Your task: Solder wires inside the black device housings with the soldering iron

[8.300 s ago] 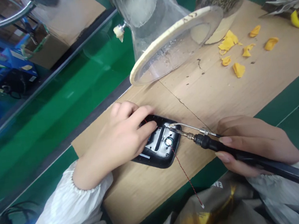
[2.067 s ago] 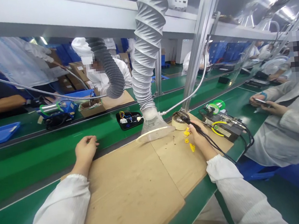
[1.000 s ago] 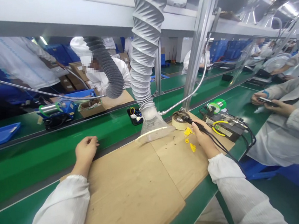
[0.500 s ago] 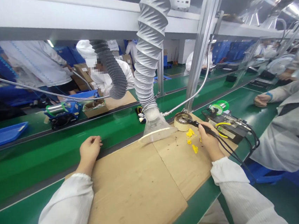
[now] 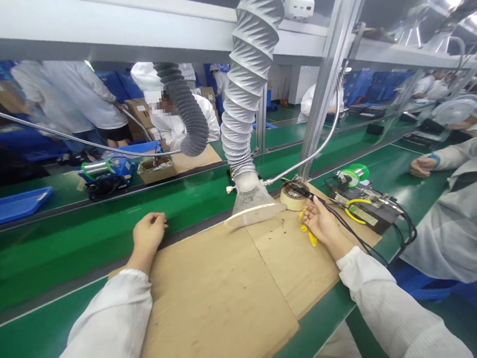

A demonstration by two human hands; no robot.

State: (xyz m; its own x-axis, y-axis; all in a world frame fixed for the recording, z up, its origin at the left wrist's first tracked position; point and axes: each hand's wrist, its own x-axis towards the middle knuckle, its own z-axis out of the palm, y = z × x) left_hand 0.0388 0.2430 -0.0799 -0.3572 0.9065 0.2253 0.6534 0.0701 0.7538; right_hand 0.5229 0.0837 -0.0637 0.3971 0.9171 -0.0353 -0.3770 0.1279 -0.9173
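Note:
My left hand [image 5: 149, 234] rests at the far left edge of the cardboard sheet [image 5: 207, 294], beside the green conveyor belt, fingers curled together with nothing visible in them. Loosely curled, my right hand [image 5: 322, 224] is palm up, its thumb apart from the fingers, just below a black soldering iron [image 5: 307, 193]. The iron's tip end lies in a roll of tape [image 5: 293, 199], and its handle appears free of the hand. Small yellow pieces [image 5: 313, 239] lie on the cardboard by my right fingers, which partly cover them.
A grey fume hose [image 5: 250, 82] with a clear hood [image 5: 256, 214] hangs over the cardboard's far edge. To the right stand a solder spool [image 5: 354, 175] and a black soldering unit [image 5: 371, 217] with cables. A co-worker's hand [image 5: 423, 167] rests farther right. A blue tray [image 5: 11, 208] lies far left.
My right hand has let go of the soldering iron, turned palm up and moved slightly toward the yellow pieces. My left hand keeps its curled pose.

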